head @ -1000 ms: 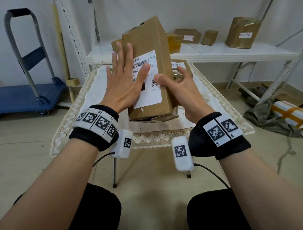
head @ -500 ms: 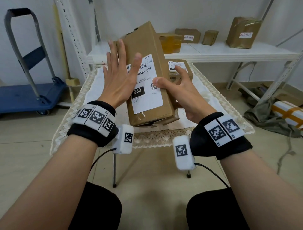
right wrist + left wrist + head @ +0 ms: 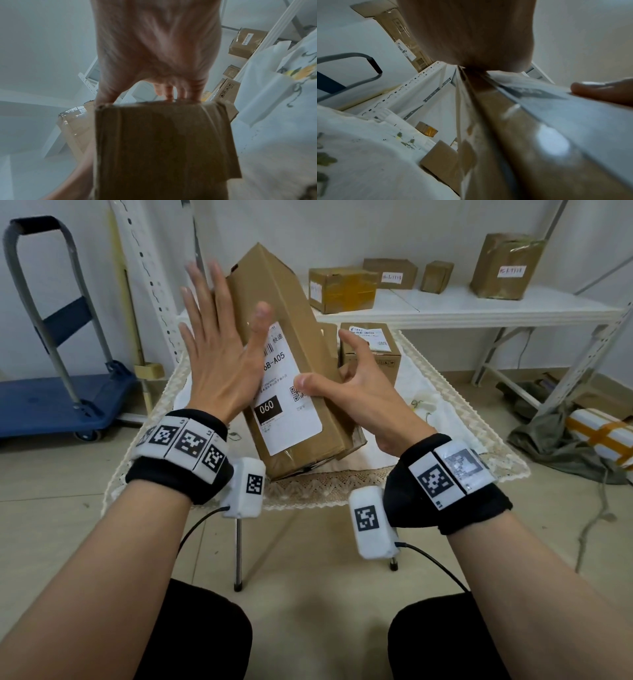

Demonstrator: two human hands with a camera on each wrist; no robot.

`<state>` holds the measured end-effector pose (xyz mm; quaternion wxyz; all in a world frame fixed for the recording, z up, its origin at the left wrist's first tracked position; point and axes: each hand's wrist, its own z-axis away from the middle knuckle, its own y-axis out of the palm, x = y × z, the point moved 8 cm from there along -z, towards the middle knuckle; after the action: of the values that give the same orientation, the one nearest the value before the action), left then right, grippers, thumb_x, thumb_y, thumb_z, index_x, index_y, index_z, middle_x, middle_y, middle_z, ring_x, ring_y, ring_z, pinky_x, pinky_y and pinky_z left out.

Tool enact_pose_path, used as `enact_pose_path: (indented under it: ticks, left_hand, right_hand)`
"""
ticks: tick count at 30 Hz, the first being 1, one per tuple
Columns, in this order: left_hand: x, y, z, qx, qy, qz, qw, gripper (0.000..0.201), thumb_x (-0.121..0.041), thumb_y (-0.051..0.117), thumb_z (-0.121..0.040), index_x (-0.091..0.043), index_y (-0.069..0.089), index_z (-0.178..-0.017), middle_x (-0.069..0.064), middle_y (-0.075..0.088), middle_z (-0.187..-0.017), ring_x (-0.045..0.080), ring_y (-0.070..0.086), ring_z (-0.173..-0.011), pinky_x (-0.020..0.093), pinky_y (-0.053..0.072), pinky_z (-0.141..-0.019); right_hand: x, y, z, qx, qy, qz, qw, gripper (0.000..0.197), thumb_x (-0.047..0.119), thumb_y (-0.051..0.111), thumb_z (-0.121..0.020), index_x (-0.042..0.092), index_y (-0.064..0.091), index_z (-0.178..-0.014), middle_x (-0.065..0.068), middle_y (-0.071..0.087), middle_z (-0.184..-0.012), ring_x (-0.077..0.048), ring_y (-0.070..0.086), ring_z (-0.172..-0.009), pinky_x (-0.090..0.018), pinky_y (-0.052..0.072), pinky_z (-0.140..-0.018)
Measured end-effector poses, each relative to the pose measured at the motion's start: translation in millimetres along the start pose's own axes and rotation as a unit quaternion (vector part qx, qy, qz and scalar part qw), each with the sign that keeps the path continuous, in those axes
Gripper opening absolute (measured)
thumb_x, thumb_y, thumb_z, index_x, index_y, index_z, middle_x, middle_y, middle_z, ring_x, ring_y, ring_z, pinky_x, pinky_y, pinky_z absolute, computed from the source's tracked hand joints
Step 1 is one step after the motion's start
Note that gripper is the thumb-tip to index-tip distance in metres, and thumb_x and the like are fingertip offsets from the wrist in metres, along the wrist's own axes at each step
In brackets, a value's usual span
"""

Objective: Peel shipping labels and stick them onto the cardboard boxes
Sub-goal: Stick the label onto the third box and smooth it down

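Note:
A tall cardboard box [image 3: 277, 285] leans tilted on the small table, its white shipping label [image 3: 294, 419] facing me. My left hand [image 3: 226, 313] lies flat, fingers straight, on the label's upper left part and the box's left edge. My right hand [image 3: 325, 364] grips the box's right side, thumb on the label by the QR code and fingers curled round the right edge. The left wrist view has the box [image 3: 505, 142] and label [image 3: 582, 119] edge-on under the palm. In the right wrist view the box end [image 3: 163, 142] fills the frame below my fingers [image 3: 171, 92].
A second labelled box [image 3: 371, 361] stands behind on the lace-edged tablecloth [image 3: 455, 440]. A white shelf [image 3: 479, 306] at the back carries several boxes. A blue hand cart [image 3: 58, 402] stands left. A taped parcel [image 3: 599, 433] and cloth lie on the floor right.
My flat left hand has slid up and left across the label, uncovering its lower part. The box's top has leaned a little further left. My right hand keeps its grip.

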<state>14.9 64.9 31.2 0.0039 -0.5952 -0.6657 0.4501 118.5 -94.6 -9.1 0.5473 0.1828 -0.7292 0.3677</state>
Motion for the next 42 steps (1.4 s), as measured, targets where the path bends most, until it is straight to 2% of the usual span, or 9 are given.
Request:
enact_pose_path:
  ticks: [5, 8, 10, 12, 16, 27, 35, 39, 42]
  left_hand:
    - [14, 3, 0, 0.022, -0.089, 0.087, 0.992, 0.079, -0.062, 0.018, -0.104, -0.021, -0.019, -0.159, 0.006, -0.027, -0.166, 0.026, -0.019, -0.155, 0.061, -0.010, -0.122]
    - [27, 19, 13, 0.135, -0.197, 0.218, 0.946, 0.091, -0.079, 0.024, -0.094, -0.032, -0.017, -0.160, -0.003, -0.015, -0.169, 0.022, -0.007, -0.157, 0.061, -0.001, -0.124]
    - [21, 30, 26, 0.224, -0.230, 0.288, 0.902, 0.092, -0.086, 0.039, -0.085, -0.038, 0.017, -0.160, 0.000, 0.022, -0.168, 0.024, 0.028, -0.153, 0.059, 0.020, -0.122]
    - [10, 35, 38, 0.283, -0.245, 0.324, 0.869, 0.066, -0.074, 0.055, -0.087, -0.034, 0.055, -0.140, 0.003, 0.064, -0.140, 0.023, 0.063, -0.124, 0.048, 0.045, -0.109]
    - [-1, 42, 50, 0.343, -0.248, 0.341, 0.839, 0.049, -0.054, 0.070, -0.082, -0.029, 0.067, -0.124, 0.000, 0.075, -0.120, 0.026, 0.069, -0.116, 0.048, 0.054, -0.100]
    - [34, 33, 38, 0.239, -0.356, 0.368, 0.825, 0.041, -0.054, 0.077, -0.081, -0.031, 0.072, -0.115, 0.004, 0.076, -0.116, 0.024, 0.073, -0.103, 0.041, 0.061, -0.082]
    - [45, 31, 31, 0.208, -0.378, 0.377, 0.819, 0.030, -0.050, 0.074, -0.087, -0.030, 0.070, -0.109, 0.001, 0.074, -0.103, 0.022, 0.068, -0.095, 0.041, 0.059, -0.093]
    - [54, 25, 21, 0.169, -0.386, 0.405, 0.811, 0.024, -0.039, 0.072, -0.090, -0.028, 0.070, -0.111, -0.002, 0.071, -0.107, 0.020, 0.067, -0.092, 0.037, 0.058, -0.087]
    - [63, 21, 17, 0.139, -0.401, 0.416, 0.804, 0.026, -0.035, 0.071, -0.089, -0.026, 0.069, -0.113, -0.005, 0.071, -0.105, 0.018, 0.066, -0.089, 0.031, 0.061, -0.069]
  right_hand:
    - [-8, -6, -2, -0.008, 0.037, -0.051, 0.998, 0.103, 0.055, 0.083, -0.072, 0.040, 0.024, -0.154, -0.006, 0.060, -0.129, -0.020, 0.071, -0.104, -0.038, 0.060, -0.089]
    - [-15, -16, -2, -0.026, 0.074, -0.133, 0.988, 0.080, 0.044, 0.077, -0.087, 0.029, 0.032, -0.151, 0.005, 0.065, -0.119, -0.009, 0.071, -0.091, -0.024, 0.055, -0.067]
    - [-21, -20, -5, -0.040, 0.095, -0.171, 0.980, 0.074, 0.048, 0.075, -0.086, 0.026, 0.039, -0.146, 0.005, 0.070, -0.115, -0.010, 0.070, -0.089, -0.024, 0.052, -0.061]
    - [-24, -18, -8, -0.040, 0.104, -0.187, 0.976, 0.080, 0.059, 0.076, -0.078, 0.025, 0.045, -0.143, 0.004, 0.075, -0.114, -0.015, 0.074, -0.095, -0.028, 0.055, -0.065]
    - [-27, -12, -13, -0.034, 0.105, -0.207, 0.972, 0.094, 0.073, 0.074, -0.061, 0.026, 0.052, -0.139, 0.005, 0.077, -0.116, -0.017, 0.074, -0.107, -0.037, 0.060, -0.081]
    - [-27, 12, -4, 0.104, 0.139, -0.131, 0.976, 0.060, 0.057, 0.064, -0.091, 0.023, 0.053, -0.139, -0.016, 0.064, -0.122, -0.033, 0.076, -0.094, -0.049, 0.064, -0.084]
    - [-27, 27, -17, 0.099, 0.144, -0.175, 0.969, 0.045, 0.054, 0.059, -0.098, 0.021, 0.060, -0.129, -0.015, 0.068, -0.110, -0.030, 0.073, -0.080, -0.039, 0.063, -0.085]
    - [-31, 41, -34, 0.091, 0.148, -0.214, 0.961, 0.064, 0.057, 0.063, -0.095, 0.017, 0.049, -0.142, -0.018, 0.063, -0.123, -0.029, 0.076, -0.079, -0.036, 0.063, -0.079]
    - [-32, 52, -48, 0.092, 0.140, -0.229, 0.959, 0.064, 0.054, 0.064, -0.096, 0.015, 0.047, -0.142, -0.017, 0.061, -0.127, -0.028, 0.076, -0.079, -0.037, 0.064, -0.080]
